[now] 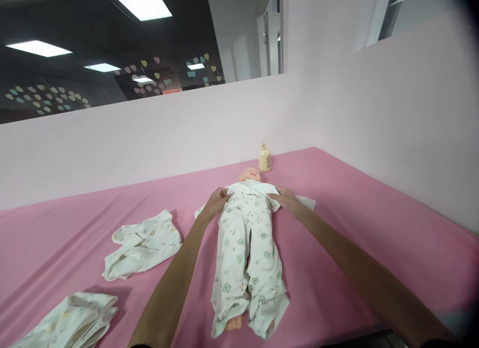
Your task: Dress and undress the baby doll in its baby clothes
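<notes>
Pink surface point(337, 228) w/ pink wall behind. Left hand point(216, 200) & right hand point(283, 197) both pinch the shoulders of the printed sleepsuit point(247, 248) on a baby doll point(250, 174) lying face-up at centre. Lotion bottle point(265, 158) by its head; crumpled garment point(144, 243) & folded cloth point(75, 318) to the left.

No text is legible; the bottle point(265, 158) label is too small.

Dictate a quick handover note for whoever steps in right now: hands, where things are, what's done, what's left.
Left hand and right hand both rest on the shoulders of the baby doll in printed white pyjamas, lying face up on the pink sheet.
Done: the doll wears top and trousers.
Left: one bare foot shows; the collar looks unsettled.
Crumpled white garment and folded cloth lie to the left; cream bottle beyond the head.
</notes>
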The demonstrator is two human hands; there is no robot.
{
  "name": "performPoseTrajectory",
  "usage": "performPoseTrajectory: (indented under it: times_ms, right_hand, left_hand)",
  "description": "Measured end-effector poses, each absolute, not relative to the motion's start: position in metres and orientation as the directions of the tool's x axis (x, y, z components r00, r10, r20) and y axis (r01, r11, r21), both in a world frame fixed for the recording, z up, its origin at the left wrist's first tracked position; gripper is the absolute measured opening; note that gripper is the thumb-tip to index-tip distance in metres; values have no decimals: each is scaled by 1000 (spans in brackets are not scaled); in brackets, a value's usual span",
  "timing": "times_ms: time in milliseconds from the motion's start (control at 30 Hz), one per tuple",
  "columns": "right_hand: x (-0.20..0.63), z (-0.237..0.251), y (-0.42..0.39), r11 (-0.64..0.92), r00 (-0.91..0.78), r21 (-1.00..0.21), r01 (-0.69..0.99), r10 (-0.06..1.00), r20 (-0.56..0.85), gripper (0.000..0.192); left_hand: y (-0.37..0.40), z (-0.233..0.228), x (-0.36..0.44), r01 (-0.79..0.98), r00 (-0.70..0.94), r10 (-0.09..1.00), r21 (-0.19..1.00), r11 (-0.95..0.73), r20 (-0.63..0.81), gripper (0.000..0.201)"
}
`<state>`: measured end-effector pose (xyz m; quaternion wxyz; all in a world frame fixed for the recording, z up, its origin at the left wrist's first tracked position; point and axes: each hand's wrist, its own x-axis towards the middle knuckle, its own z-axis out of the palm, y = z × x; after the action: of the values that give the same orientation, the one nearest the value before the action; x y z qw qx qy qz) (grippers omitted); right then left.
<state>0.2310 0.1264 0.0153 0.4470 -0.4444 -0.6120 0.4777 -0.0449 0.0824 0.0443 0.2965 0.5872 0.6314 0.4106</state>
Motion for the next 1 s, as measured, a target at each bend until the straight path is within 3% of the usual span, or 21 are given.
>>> performPoseTrajectory:
  times_ms: [133,233,333,400,467,567,667,800,867,933,1000]
  right_hand:
    - [220,31,126,206,-108,-976,72,974,198,26]
    - [211,41,116,311,22,-947,73,949,314,24]
    - [210,38,98,486,38,-842,232,861,508,21]
    - [215,26,84,623,-55,-665,412,745,665,21]
    - [224,11,73,749,-241,-390,536,579,779,21]
    - [238,-10,63,832,-489,-68,551,388,781,25]
    - [244,-20,61,808,-497,-48,588,407,766,22]
    - [240,-24,68,652,-283,-339,678,657,699,10]
    - [237,-26,72,584,-259,-425,692,750,609,8]
    - [237,-28,74,576,-310,-428,697,779,545,20]
    - [241,-28,76,583,-344,-398,708,778,525,30]
  left_hand:
    - [88,60,-47,728,-115,948,675,-122,295,25]
    - [80,69,-54,818,-90,852,527,-232,515,13]
    - [57,61,-62,924,17,770,285,-257,638,14]
    - [38,46,-69,960,71,775,169,-225,629,18]
    - [20,27,-75,970,124,782,92,-226,611,19]
    - [1,5,-80,967,202,773,4,-255,601,18]
    - [-8,-4,-74,965,172,809,69,-254,562,19]
    - [-3,-2,-56,884,-146,891,462,-77,429,8]
    - [3,1,-49,819,-201,907,572,-52,370,7]
    - [7,4,-48,830,-167,924,554,-57,345,4]
    - [7,7,-50,906,-115,931,421,-45,346,8]
